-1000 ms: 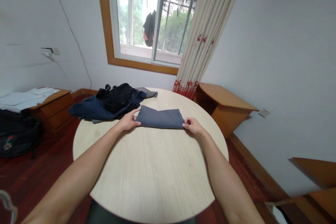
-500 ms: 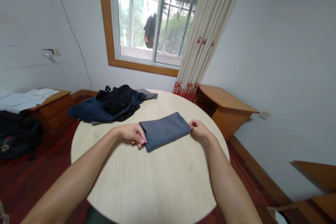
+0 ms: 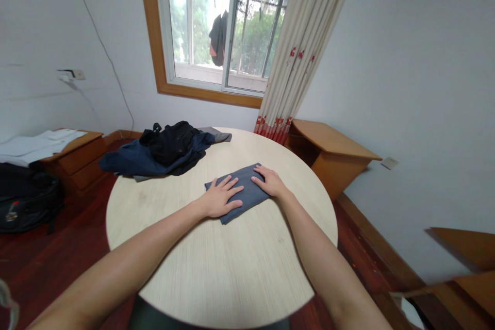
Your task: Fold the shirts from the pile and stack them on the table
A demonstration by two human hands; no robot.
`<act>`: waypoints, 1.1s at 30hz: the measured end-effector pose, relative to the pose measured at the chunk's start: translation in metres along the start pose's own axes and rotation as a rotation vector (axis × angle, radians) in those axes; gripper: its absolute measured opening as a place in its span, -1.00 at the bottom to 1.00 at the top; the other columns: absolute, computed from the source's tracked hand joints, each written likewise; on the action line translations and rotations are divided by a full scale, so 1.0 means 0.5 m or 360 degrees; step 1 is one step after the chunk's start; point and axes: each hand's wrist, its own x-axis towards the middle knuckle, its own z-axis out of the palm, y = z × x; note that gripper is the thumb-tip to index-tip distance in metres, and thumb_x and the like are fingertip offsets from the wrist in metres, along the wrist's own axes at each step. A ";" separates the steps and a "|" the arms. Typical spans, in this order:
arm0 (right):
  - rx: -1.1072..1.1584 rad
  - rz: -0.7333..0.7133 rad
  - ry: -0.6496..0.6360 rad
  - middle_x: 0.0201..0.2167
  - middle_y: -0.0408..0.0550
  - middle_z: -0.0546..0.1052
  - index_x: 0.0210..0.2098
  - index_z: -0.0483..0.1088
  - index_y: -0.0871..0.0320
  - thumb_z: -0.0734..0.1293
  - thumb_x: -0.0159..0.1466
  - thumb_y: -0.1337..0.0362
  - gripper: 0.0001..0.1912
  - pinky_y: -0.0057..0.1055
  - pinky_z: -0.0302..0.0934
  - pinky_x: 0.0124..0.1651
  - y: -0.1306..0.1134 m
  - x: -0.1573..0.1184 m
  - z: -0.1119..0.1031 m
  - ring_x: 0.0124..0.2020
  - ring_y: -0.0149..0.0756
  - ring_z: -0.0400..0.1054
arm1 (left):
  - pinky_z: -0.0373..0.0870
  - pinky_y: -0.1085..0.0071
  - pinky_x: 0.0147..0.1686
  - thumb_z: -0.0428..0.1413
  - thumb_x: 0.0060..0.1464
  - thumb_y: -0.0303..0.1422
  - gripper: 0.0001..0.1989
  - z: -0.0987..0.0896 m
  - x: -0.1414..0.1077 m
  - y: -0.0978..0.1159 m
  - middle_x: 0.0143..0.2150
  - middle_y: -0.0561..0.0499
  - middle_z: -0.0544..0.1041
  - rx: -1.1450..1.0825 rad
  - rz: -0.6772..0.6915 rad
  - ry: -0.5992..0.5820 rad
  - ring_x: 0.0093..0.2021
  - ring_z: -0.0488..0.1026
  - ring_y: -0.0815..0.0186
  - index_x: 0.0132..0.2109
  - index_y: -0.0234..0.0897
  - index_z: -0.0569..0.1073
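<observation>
A folded dark grey-blue cloth lies flat on the round pale wooden table. My left hand rests on its left part with the fingers spread, covering that end. On the cloth's right end lies my right hand, palm down, fingers stretched out and thumb apart. Neither hand grips anything.
A heap of black and navy clothes sits at the table's back left, with a grey piece behind it. A wooden desk stands at the right beyond the table, a curtain behind. At far left is a black bag.
Both hands have let go of the cloth's side edges and moved inward onto its top, fingers now spread. The view has shifted slightly.
</observation>
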 end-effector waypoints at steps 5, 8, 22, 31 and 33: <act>0.0048 0.0312 0.0005 0.26 0.06 0.39 0.24 0.36 0.11 0.12 0.40 -0.11 -0.40 -0.15 0.06 0.33 0.050 0.007 0.001 0.29 -0.06 0.24 | -0.19 -0.32 0.29 -0.19 0.27 0.16 -0.29 -0.005 0.000 0.004 0.51 -0.13 -0.09 0.0029 -0.0159 -0.0024 0.48 -0.20 -0.11 0.42 -0.05 0.13; 0.0031 0.0412 0.0025 0.21 0.07 0.44 0.21 0.39 0.09 0.11 0.42 -0.06 -0.45 -0.10 0.06 0.32 0.053 0.002 -0.007 0.26 -0.05 0.27 | -0.17 -0.33 0.28 -0.21 0.25 0.19 -0.25 -0.007 0.000 0.003 0.51 -0.15 -0.08 0.0030 -0.0280 -0.0014 0.48 -0.19 -0.15 0.42 -0.06 0.13; 0.0157 -0.0418 -0.0325 0.35 0.04 0.26 0.31 0.28 0.04 0.17 0.40 -0.02 -0.44 0.06 -0.14 0.39 -0.122 -0.008 0.022 0.41 -0.06 0.03 | -0.13 -0.27 0.29 -0.15 0.22 0.21 -0.22 0.000 0.002 -0.018 0.51 -0.16 -0.06 0.0000 -0.0352 0.0007 0.46 -0.11 -0.18 0.44 -0.06 0.08; -0.0070 -0.0105 -0.0281 0.37 0.01 0.23 0.30 0.28 0.05 0.07 0.44 -0.07 -0.42 0.04 -0.18 0.41 -0.068 0.017 0.016 0.43 -0.09 -0.03 | -0.15 -0.26 0.30 -0.15 0.22 0.20 -0.21 -0.003 0.004 -0.018 0.51 -0.16 -0.07 0.0012 -0.0347 -0.0031 0.46 -0.11 -0.17 0.44 -0.09 0.08; -0.0085 -0.0048 -0.0256 0.38 0.02 0.21 0.31 0.27 0.04 0.06 0.44 -0.08 -0.41 0.04 -0.18 0.40 -0.057 0.021 0.018 0.43 -0.08 -0.04 | -0.14 -0.25 0.30 -0.15 0.22 0.20 -0.21 -0.003 0.003 -0.018 0.50 -0.17 -0.06 0.0012 -0.0335 -0.0028 0.46 -0.10 -0.17 0.44 -0.10 0.09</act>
